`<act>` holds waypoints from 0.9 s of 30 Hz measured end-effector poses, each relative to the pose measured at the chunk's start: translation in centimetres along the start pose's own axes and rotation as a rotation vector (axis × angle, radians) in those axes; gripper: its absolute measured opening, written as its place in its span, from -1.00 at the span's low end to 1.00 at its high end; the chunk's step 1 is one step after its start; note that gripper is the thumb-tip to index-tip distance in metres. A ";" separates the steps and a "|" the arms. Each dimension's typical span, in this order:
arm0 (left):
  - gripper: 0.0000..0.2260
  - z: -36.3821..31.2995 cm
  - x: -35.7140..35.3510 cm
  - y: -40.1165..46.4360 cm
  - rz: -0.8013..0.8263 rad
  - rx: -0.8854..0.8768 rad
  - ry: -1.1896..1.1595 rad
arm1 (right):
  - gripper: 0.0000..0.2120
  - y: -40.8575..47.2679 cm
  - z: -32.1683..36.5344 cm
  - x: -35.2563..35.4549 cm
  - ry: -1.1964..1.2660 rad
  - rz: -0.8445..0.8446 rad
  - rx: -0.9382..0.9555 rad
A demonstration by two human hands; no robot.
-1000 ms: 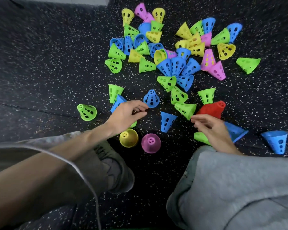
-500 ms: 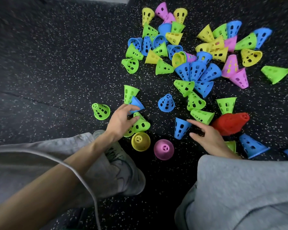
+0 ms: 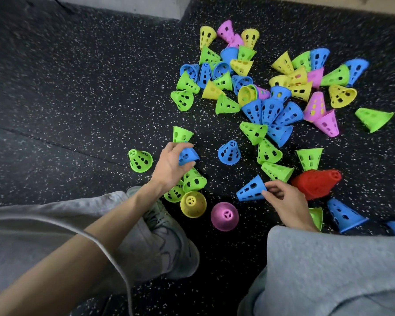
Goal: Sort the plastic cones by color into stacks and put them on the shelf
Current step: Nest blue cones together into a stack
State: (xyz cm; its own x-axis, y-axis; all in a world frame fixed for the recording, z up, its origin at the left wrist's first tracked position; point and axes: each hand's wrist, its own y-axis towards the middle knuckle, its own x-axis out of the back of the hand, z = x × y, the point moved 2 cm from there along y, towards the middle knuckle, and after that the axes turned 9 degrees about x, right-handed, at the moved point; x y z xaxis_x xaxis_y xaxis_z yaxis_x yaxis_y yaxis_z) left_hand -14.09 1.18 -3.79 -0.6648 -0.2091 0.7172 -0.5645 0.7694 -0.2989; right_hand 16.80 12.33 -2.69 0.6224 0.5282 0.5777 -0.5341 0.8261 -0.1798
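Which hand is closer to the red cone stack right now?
Right. The right hand sits just beside the red cone stack, pinching a blue cone. The left hand is far across on the other side, holding another blue cone.

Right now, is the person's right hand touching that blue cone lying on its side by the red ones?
Touching. The head view shows the right hand pinching the rim of the blue cone, thumb and fingertips lying directly on its wide end, with no gap.
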 end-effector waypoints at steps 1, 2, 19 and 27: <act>-0.58 -0.1 -0.2 0.4 0.007 0.008 0.005 | -0.81 -0.1 0.2 0.3 0.024 -0.002 0.006; -0.58 -0.1 -0.4 0.8 0.006 0.018 0.022 | -0.80 -0.3 0.5 0.7 0.049 0.002 0.009; -0.55 -3.2 -0.3 1.5 -0.056 -0.073 0.022 | -0.82 3.4 6.3 10.7 0.103 -0.024 0.146; -0.27 -14.3 5.0 0.9 -0.016 -0.363 -0.108 | -0.88 8.0 16.4 19.9 -0.046 -0.016 0.361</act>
State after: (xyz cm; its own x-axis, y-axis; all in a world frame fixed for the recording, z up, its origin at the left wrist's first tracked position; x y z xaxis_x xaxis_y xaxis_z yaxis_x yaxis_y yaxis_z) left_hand -10.93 9.45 8.59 -0.7163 -0.2703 0.6434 -0.3780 0.9253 -0.0320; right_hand 15.51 26.18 20.44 0.6102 0.4997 0.6148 -0.6972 0.7072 0.1173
